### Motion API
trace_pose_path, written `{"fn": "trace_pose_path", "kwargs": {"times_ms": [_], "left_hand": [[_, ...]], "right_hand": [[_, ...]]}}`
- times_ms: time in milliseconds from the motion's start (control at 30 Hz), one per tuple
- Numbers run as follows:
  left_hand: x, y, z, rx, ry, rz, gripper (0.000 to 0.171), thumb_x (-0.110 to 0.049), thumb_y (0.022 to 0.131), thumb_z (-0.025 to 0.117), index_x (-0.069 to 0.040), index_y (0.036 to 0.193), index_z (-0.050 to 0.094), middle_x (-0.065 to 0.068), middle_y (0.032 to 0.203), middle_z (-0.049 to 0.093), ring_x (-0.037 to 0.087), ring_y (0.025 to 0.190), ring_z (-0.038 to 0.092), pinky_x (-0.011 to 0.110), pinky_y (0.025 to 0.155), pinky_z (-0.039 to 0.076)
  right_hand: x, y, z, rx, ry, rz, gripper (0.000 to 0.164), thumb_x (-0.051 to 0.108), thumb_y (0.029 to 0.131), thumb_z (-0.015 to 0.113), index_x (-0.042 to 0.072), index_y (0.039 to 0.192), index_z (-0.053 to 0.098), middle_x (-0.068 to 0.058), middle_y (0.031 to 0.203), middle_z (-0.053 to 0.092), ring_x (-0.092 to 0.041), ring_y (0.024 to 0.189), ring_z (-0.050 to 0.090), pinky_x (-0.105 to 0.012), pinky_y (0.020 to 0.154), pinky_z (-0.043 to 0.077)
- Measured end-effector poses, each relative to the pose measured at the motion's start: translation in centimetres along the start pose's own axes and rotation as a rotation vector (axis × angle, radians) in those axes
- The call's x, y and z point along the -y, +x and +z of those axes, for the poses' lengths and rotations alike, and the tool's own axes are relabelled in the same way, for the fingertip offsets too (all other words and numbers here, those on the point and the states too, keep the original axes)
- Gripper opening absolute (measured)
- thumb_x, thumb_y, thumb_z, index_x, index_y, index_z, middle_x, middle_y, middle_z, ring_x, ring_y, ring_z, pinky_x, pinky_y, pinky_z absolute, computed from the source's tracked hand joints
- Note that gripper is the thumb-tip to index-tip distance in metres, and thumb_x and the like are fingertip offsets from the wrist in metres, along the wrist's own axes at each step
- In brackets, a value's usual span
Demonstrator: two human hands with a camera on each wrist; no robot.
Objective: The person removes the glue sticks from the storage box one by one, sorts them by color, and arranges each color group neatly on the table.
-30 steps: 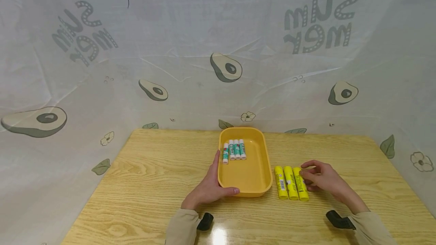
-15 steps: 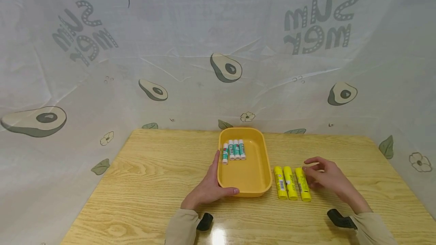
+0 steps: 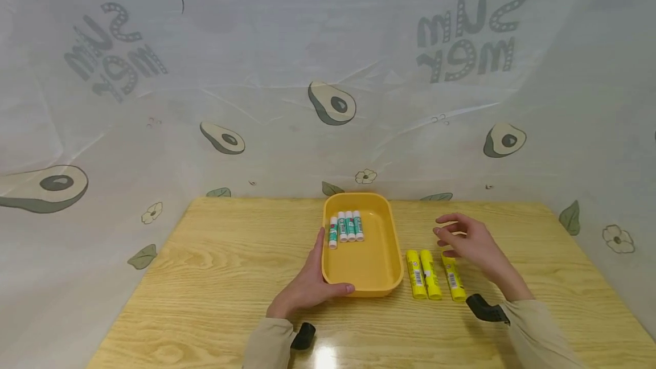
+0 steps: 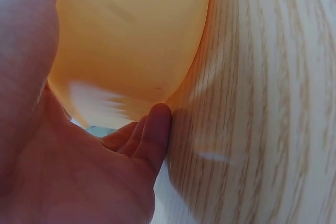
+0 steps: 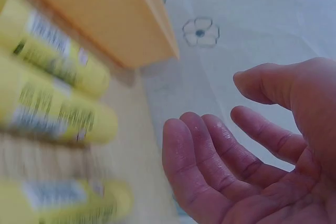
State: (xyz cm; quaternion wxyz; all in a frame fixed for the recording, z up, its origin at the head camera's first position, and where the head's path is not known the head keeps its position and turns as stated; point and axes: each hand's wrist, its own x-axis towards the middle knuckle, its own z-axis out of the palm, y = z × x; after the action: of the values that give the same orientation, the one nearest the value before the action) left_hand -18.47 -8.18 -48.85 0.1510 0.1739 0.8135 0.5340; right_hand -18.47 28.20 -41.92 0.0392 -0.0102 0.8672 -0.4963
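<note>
Head view looks down — wrist views, nearer, share tray.

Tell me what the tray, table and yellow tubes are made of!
Tray: probably plastic, smooth and slightly shiny, with soft reflections up close.
Table: looks like glossy wood, with grain lines and a bright glare; maybe just a printed pattern.
Yellow tubes: likely smooth plastic, evenly round with printing on them, but I can't be sure.

Smooth plastic tray (faintly glossy), shiny wood-grained tabletop, creased cloth-like backdrop.
</note>
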Motion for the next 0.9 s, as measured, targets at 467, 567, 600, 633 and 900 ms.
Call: {"fn": "trace_pose_path", "kwargs": {"times_ms": [467, 567, 600, 633, 900], "left_hand": [[-0.3, -0.1, -0.1, 0.003, 0.009, 0.001, 0.136, -0.046, 0.078, 0.089, -0.029, 0.164, -0.015, 0.01, 0.173, 0.005, 0.031, 0.158, 0.014, 0.058, 0.127, 0.016], [-0.2, -0.1, -0.1, 0.007, 0.011, 0.006, 0.134, -0.046, 0.079, 0.087, -0.028, 0.164, -0.015, 0.01, 0.173, 0.004, 0.03, 0.159, 0.014, 0.057, 0.127, 0.016], [-0.2, -0.1, -0.1, 0.007, 0.01, 0.008, 0.134, -0.046, 0.079, 0.087, -0.028, 0.164, -0.015, 0.01, 0.173, 0.004, 0.03, 0.159, 0.013, 0.057, 0.127, 0.016], [-0.2, -0.1, -0.1, 0.007, 0.01, 0.01, 0.134, -0.046, 0.08, 0.087, -0.028, 0.164, -0.015, 0.01, 0.173, 0.003, 0.03, 0.159, 0.014, 0.057, 0.127, 0.016], [-0.4, 0.0, -0.2, -0.007, 0.026, 0.008, 0.132, -0.048, 0.08, 0.085, -0.028, 0.164, -0.014, 0.012, 0.173, 0.005, 0.032, 0.158, 0.017, 0.058, 0.126, 0.019]], "right_hand": [[3.5, 2.8, 3.1, 0.002, 0.044, -0.085, 0.042, 0.029, 0.103, 0.063, 0.002, 0.135, 0.056, -0.025, 0.123, 0.063, -0.026, 0.097, 0.073, -0.038, 0.078, 0.064], [4.2, 3.4, 3.7, 0.002, 0.044, -0.105, 0.042, 0.026, 0.103, 0.063, 0.001, 0.135, 0.056, -0.025, 0.122, 0.064, -0.03, 0.098, 0.072, -0.037, 0.078, 0.064], [4.4, 3.7, 3.9, 0.003, 0.043, -0.108, 0.041, 0.026, 0.103, 0.063, 0.001, 0.135, 0.056, -0.024, 0.121, 0.064, -0.03, 0.098, 0.072, -0.037, 0.078, 0.064], [4.6, 3.9, 4.1, 0.004, 0.046, -0.114, 0.041, 0.025, 0.103, 0.064, 0.0, 0.135, 0.056, -0.024, 0.121, 0.064, -0.031, 0.098, 0.072, -0.038, 0.078, 0.064], [5.5, 5.9, 5.9, 0.031, 0.083, -0.117, 0.036, 0.021, 0.102, 0.064, 0.001, 0.131, 0.059, -0.024, 0.119, 0.065, -0.039, 0.102, 0.071, -0.04, 0.078, 0.064]]}}
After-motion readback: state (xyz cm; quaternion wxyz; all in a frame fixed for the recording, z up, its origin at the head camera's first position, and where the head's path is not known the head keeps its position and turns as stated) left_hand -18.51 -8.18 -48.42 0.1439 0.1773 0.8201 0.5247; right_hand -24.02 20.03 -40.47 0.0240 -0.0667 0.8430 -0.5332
